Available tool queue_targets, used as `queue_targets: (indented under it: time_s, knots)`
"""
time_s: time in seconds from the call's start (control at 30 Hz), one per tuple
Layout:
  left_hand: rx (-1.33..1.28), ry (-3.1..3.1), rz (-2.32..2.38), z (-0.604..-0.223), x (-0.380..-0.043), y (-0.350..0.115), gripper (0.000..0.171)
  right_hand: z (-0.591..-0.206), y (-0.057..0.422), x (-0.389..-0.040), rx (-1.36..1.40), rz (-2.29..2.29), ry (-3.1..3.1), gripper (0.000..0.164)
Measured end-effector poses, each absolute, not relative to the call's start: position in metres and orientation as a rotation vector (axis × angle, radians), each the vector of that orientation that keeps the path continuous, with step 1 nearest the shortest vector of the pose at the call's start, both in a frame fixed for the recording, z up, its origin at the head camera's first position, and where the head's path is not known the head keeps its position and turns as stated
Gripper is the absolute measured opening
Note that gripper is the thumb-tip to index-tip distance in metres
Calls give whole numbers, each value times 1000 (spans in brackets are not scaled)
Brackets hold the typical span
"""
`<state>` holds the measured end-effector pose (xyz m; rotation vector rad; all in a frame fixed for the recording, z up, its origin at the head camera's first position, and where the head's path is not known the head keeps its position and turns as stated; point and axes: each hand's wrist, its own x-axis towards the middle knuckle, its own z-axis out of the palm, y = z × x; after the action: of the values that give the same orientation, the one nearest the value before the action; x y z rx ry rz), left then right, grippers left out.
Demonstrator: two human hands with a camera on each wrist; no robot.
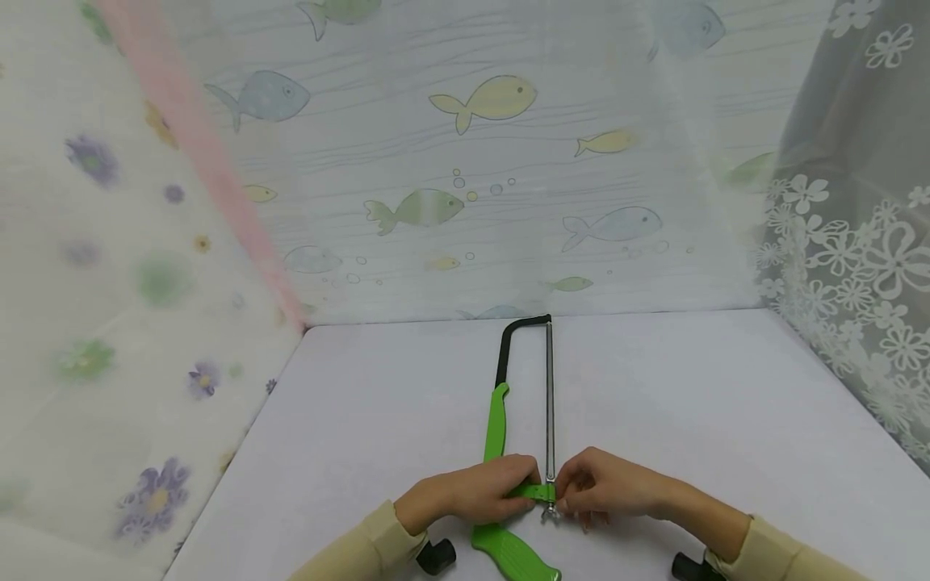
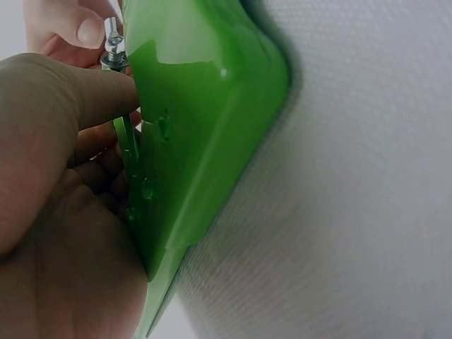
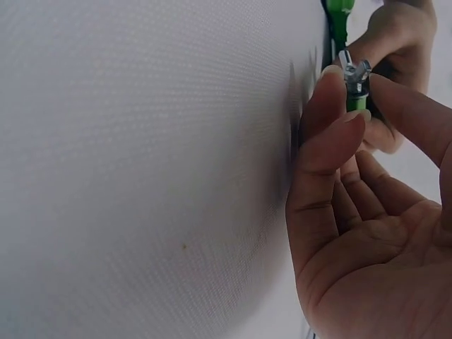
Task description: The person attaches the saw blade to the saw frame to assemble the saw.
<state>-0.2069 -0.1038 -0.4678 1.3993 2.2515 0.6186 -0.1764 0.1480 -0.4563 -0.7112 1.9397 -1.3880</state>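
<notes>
A hacksaw with a green handle (image 1: 496, 424) lies on the white table, its black frame arm (image 1: 503, 351) pointing away. The thin grey blade (image 1: 550, 395) runs along its right side. My left hand (image 1: 494, 488) grips the green frame near the lower end of the blade, thumb over the green arm (image 2: 176, 92). At that end sits a silver wing nut (image 3: 355, 73). My right hand (image 1: 617, 484) has its thumb and bent fingertips round the wing nut and the green end piece (image 1: 545, 492). The left palm hides part of the frame.
The white tabletop (image 1: 363, 403) spreads round the saw. Behind it hangs a fish-print curtain (image 1: 436, 161). Flowered cloth (image 1: 109, 323) stands at the left, grey lace (image 1: 872, 242) at the right. Black wrist mounts (image 1: 436, 557) sit under both sleeves.
</notes>
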Motion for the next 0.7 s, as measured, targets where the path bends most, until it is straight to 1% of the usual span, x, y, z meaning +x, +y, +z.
queue_targets:
  time_s: [0.33, 0.7]
  knots:
    - [1405, 2259, 608, -467, -206, -104, 7, -462, 148, -175, -698, -1401, 1896, 14]
    - [1404, 2269, 612, -468, -206, -104, 7, -463, 147, -173, -722, -1418, 1892, 9]
